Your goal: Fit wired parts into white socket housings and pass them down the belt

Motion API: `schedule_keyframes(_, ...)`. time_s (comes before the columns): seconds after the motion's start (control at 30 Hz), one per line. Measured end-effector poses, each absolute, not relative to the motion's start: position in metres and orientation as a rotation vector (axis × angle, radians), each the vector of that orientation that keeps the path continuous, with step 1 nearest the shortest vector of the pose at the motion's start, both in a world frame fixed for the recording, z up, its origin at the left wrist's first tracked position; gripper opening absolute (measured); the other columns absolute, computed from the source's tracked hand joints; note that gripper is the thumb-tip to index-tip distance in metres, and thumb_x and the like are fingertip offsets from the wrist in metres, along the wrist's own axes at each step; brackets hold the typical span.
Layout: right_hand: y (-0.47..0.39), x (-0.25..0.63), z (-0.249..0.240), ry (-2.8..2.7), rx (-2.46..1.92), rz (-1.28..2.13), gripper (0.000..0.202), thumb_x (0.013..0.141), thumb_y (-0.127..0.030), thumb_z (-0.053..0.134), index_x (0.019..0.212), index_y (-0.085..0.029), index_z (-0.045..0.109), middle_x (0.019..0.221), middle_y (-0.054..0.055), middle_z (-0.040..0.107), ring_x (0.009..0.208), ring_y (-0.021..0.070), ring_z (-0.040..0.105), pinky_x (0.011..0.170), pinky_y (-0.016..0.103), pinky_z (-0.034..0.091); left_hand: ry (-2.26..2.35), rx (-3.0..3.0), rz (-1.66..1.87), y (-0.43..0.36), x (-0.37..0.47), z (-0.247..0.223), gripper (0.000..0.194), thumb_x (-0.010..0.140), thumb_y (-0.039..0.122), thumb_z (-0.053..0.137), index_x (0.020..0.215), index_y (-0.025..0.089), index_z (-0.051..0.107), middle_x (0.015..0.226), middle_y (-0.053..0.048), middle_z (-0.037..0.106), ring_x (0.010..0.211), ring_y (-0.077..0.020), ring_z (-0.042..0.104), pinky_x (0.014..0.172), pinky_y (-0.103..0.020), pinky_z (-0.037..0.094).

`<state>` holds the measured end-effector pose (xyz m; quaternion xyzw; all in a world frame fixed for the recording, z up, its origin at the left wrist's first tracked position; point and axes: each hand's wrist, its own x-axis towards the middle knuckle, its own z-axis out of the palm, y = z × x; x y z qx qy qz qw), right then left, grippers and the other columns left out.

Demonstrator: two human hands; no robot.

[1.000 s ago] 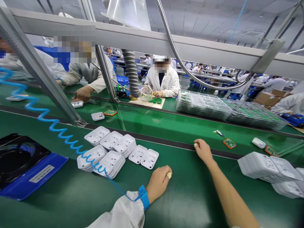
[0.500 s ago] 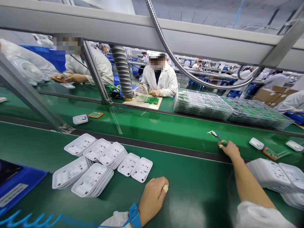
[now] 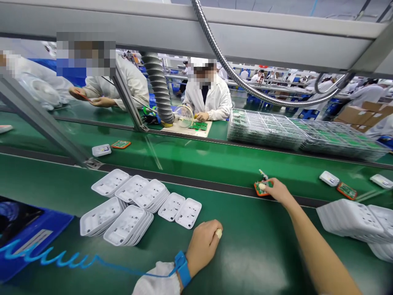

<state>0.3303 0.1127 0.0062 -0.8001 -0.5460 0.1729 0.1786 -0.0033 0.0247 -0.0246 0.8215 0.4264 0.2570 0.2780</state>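
Right hand (image 3: 278, 191) gripping circuit board (image 3: 257, 189), white casings (image 3: 126, 223)

A grey corrugated duct (image 3: 158, 88) hangs at mid-left. Above it runs a broad metal crossbeam (image 3: 123, 28); left of it slants a metal post (image 3: 127, 94). Well behind it, to the right, stretch long workbenches (image 3: 276, 85), blue stools (image 3: 307, 113) and cardboard boxes (image 3: 356, 114), beneath a pale ceiling (image 3: 291, 5).

A worker's left hand (image 3: 203, 241) lies back-up at lower center, its curled fingers partly hidden from where I stand, while the bare right forearm (image 3: 317, 239) slants up from the lower right, the right hand (image 3: 276, 191) right of center, thumb and fingertips pinched together.
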Motion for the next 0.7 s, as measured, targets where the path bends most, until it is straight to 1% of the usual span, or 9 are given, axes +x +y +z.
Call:
schedule_keyframes(0.07,0.077,0.298,0.002,-1.610,-2.168,0.566,0.045,0.068,-0.047,0.059,0.101,-0.017,0.055,0.090,0.008,0.065,0.079,0.0206,0.061,0.064,0.026,0.041,1.145,2.200,0.697,0.024,-0.003,-0.023,0.016,0.083,0.016,0.034,0.078,0.020,0.049,0.074,0.000,0.057,0.070,-0.0154,0.052,0.064,-0.026,0.035)
schedule_keyframes(0.17,0.021,0.258,-0.001,-1.774,-2.070,0.677,0.038,0.073,-0.044,0.055,0.102,-0.019,0.053,0.076,0.002,0.064,0.066,0.0170,0.059,0.059,0.025,0.039,1.144,2.208,0.708,0.022,-0.003,-0.021,0.015,0.082,0.014,0.036,0.078,0.020,0.049,0.074,0.000,0.058,0.071,-0.0150,0.053,0.065,-0.026,0.035)
schedule_keyframes(0.2,0.007,0.249,0.000,-1.860,-2.042,0.664,0.035,0.075,-0.044,0.053,0.101,-0.020,0.054,0.072,0.001,0.063,0.064,0.0165,0.058,0.058,0.025,0.038,1.144,2.214,0.709,0.022,-0.003,-0.021,0.014,0.081,0.014,0.037,0.078,0.020,0.050,0.074,0.000,0.058,0.071,-0.0150,0.053,0.065,-0.026,0.035)
schedule_keyframes(0.27,-0.008,0.238,0.005,-1.982,-2.003,0.544,0.026,0.080,-0.041,0.047,0.093,-0.021,0.056,0.071,0.001,0.060,0.065,0.0164,0.056,0.059,0.026,0.037,1.147,2.225,0.707,0.022,-0.002,-0.020,0.014,0.081,0.015,0.038,0.079,0.020,0.050,0.075,0.000,0.058,0.072,-0.0152,0.054,0.066,-0.026,0.035)
schedule_keyframes(0.37,0.000,0.229,0.012,-2.060,-1.926,0.304,0.021,0.086,-0.033,0.038,0.087,-0.021,0.056,0.079,0.004,0.059,0.074,0.0170,0.054,0.066,0.028,0.038,1.150,2.239,0.703,0.021,-0.002,-0.022,0.013,0.082,0.017,0.038,0.081,0.020,0.050,0.077,0.000,0.058,0.073,-0.0151,0.054,0.066,-0.026,0.036)
schedule_keyframes(0.47,0.028,0.221,0.008,-2.116,-1.800,0.168,0.018,0.084,-0.025,0.042,0.094,-0.020,0.056,0.092,0.007,0.058,0.087,0.0191,0.052,0.076,0.030,0.038,1.153,2.251,0.701,0.020,-0.003,-0.023,0.012,0.082,0.015,0.039,0.081,0.020,0.050,0.077,0.001,0.057,0.073,-0.0147,0.053,0.067,-0.026,0.036)
schedule_keyframes(0.5,0.037,0.219,0.004,-2.134,-1.774,0.157,0.017,0.082,-0.024,0.044,0.093,-0.020,0.056,0.091,0.007,0.057,0.088,0.0193,0.051,0.077,0.030,0.038,1.159,2.259,0.700,0.019,-0.003,-0.022,0.012,0.081,0.014,0.040,0.082,0.020,0.050,0.078,0.000,0.057,0.074,-0.0146,0.052,0.067,-0.026,0.036)
schedule_keyframes(0.6,0.055,0.214,-0.009,-2.103,-1.772,0.233,0.007,0.077,-0.024,0.050,0.079,-0.020,0.055,0.078,0.004,0.056,0.075,0.0166,0.052,0.068,0.027,0.039,1.190,2.328,0.689,0.015,0.002,-0.013,0.011,0.082,0.013,0.040,0.082,0.019,0.050,0.080,-0.001,0.055,0.077,-0.0154,0.051,0.069,-0.027,0.036)
schedule_keyframes(0.7,0.062,0.216,-0.016,-1.935,-1.759,0.448,0.008,0.074,-0.028,0.053,0.075,-0.020,0.052,0.068,-0.001,0.056,0.062,0.0126,0.051,0.059,0.023,0.037,1.184,2.507,0.632,0.011,0.021,0.002,0.010,0.082,0.015,0.042,0.083,0.019,0.051,0.084,-0.003,0.054,0.080,-0.0180,0.048,0.071,-0.030,0.035)
